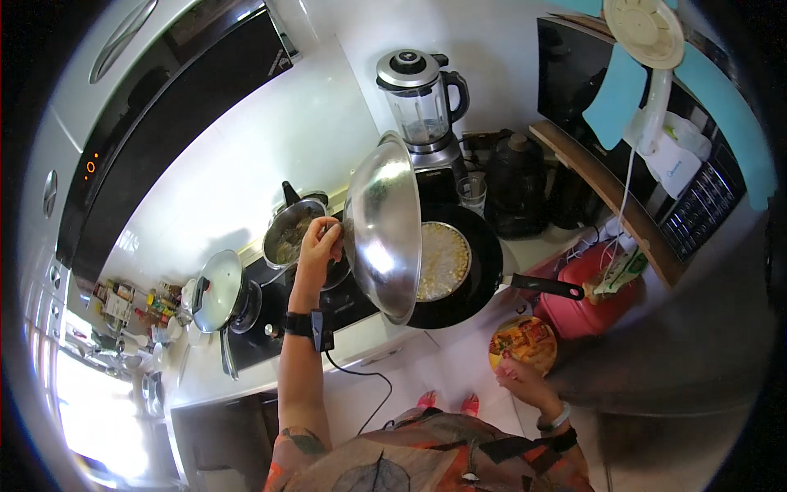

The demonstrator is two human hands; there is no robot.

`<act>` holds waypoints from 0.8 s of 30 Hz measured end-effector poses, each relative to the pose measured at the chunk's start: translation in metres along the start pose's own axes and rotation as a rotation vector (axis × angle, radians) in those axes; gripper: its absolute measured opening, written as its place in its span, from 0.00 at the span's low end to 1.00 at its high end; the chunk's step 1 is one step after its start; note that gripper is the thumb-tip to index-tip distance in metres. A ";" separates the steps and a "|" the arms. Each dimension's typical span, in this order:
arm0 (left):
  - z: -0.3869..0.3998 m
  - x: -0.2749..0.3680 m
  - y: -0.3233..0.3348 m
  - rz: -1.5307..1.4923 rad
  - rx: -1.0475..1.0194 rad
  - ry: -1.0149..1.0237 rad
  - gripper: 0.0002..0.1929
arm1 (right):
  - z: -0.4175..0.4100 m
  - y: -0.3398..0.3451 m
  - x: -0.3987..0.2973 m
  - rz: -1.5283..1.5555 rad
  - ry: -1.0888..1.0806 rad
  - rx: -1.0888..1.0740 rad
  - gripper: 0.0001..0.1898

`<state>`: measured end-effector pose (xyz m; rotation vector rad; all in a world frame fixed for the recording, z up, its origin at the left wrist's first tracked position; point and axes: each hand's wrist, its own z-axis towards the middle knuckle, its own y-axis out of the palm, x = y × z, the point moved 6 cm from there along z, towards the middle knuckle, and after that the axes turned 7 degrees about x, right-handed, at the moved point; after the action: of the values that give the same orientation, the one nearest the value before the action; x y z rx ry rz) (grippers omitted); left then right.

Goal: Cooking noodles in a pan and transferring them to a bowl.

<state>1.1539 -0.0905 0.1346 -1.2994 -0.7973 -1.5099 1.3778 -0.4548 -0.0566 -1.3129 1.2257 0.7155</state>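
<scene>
My left hand [320,243] grips the knob side of a domed stainless-steel lid [384,234], tilted on edge above the hob. Beside the lid sits a black wok-like pan [489,258], its handle [547,286] pointing right. Inside it is a round, thin-rimmed dish [470,258] filled with pale yellow, grain-like pieces [442,264]; the lid hides its left part. Low on the right, my right hand [522,381] closes on the lower edge of a round yellow disc [522,344] printed with food pictures. Whatever the fingers cover there is hidden.
A steel pot [280,230] with dark contents and a glass-lidded pan [218,289] stand on the black hob [344,310]. Behind are a blender [418,104], a drinking glass [472,192] and a dark jug [516,178]. A red bin [578,313] stands right, below a microwave [695,209].
</scene>
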 end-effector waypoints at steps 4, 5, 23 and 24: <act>-0.019 -0.019 -0.014 -0.127 0.089 -0.063 0.10 | 0.014 0.009 -0.007 0.000 -0.038 -0.041 0.13; -0.022 -0.023 -0.017 -0.123 0.100 -0.064 0.10 | 0.017 0.013 -0.006 0.035 -0.031 -0.051 0.13; -0.212 0.038 -0.179 -0.685 0.418 0.008 0.17 | -0.009 0.149 -0.083 0.003 -0.074 -0.265 0.12; -0.237 0.039 -0.202 -0.692 0.441 0.029 0.17 | -0.016 0.168 -0.092 0.004 -0.089 -0.280 0.12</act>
<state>0.8831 -0.2489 0.1416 -0.6919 -1.5654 -1.7241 1.1932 -0.4164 -0.0216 -1.4885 1.0844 0.9648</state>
